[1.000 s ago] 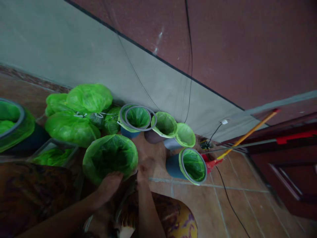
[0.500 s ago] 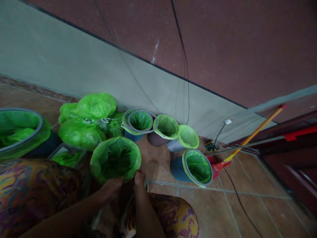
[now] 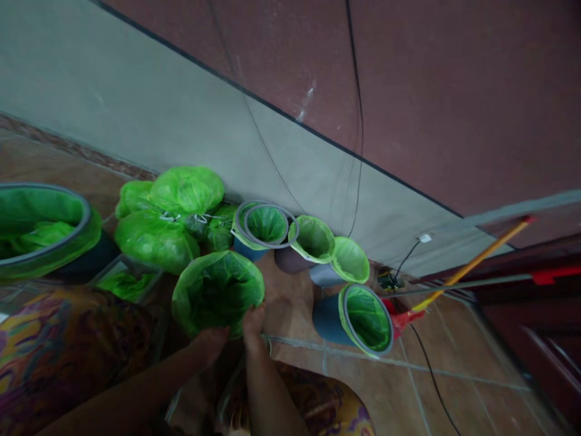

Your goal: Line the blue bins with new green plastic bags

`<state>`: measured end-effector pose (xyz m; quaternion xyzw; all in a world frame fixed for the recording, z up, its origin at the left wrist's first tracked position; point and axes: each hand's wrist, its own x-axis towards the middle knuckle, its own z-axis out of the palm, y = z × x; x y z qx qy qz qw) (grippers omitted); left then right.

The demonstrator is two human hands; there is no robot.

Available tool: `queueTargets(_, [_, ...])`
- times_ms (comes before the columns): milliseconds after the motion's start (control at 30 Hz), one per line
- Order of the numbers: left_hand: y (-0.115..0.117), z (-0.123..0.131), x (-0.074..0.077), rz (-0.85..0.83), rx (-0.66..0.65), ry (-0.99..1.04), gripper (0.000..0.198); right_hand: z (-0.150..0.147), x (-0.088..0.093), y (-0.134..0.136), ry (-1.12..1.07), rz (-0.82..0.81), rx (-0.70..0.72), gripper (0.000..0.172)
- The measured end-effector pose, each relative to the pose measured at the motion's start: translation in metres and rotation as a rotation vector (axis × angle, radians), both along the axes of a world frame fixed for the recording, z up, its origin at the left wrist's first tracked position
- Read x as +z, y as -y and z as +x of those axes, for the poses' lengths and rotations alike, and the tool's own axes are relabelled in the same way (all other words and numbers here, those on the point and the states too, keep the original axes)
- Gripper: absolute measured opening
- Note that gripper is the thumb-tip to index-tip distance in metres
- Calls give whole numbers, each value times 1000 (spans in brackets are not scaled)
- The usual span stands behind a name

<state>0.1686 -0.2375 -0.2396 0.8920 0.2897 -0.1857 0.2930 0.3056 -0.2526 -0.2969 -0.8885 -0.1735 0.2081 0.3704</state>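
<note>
- Left hand (image 3: 212, 340) and right hand (image 3: 253, 319) slightly apart, both at near rim of green-lined bin (image 3: 184, 297); can't tell from here whether either grips.
- Bin's on the floor (image 3: 293, 303), near green bags (image 3: 186, 189).

- Dim, flat light covered everything; its source could not be told.
- Dark shadow filled the bin liner (image 3: 184, 298) just beyond the left hand (image 3: 211, 343).
- Faint highlights showed on the bags (image 3: 188, 189) farther beyond it.
- The fingers of the right hand (image 3: 253, 318) looked soft and blurred.
- Far right of it, the door (image 3: 544, 315) was murky and smeared.
- Far left of both hands, a bin (image 3: 86, 213) looked stretched.
</note>
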Motion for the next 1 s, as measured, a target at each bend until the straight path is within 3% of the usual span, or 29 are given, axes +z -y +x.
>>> queueTargets(200, [-18,-3,1,-48,-35,-24,34,-3,-1,-3,74,-133,-28,30])
queueTargets(300, [-20,-2,3,-67,-29,-35,31,-2,20,6,130,-129,5,38])
queueTargets(367, [-19,-2,8,-51,-17,-21,48,-3,40,8,237,-99,44,49])
queueTargets(467, [-27,-3,31,-7,32,10,71,-7,66,-4,307,-14,256,42])
queueTargets(567, [-55,-10,63,110,231,61,52,-15,76,-31,164,-50,519,39])
queueTargets(667, [-93,-24,86,268,466,50,53,-28,75,-53,124,-51,602,35])
queueTargets(767, [-118,-39,93,257,597,6,55,-32,78,-64,117,64,525,32])
queueTargets(833, [-124,-43,92,205,609,20,55,-18,83,-74,104,138,430,28])
queueTargets(967, [-128,-36,96,116,532,84,55,47,97,-107,-87,205,57,14])
queueTargets(1000, [-131,-33,100,107,512,102,55,65,100,-116,-113,203,13,22])
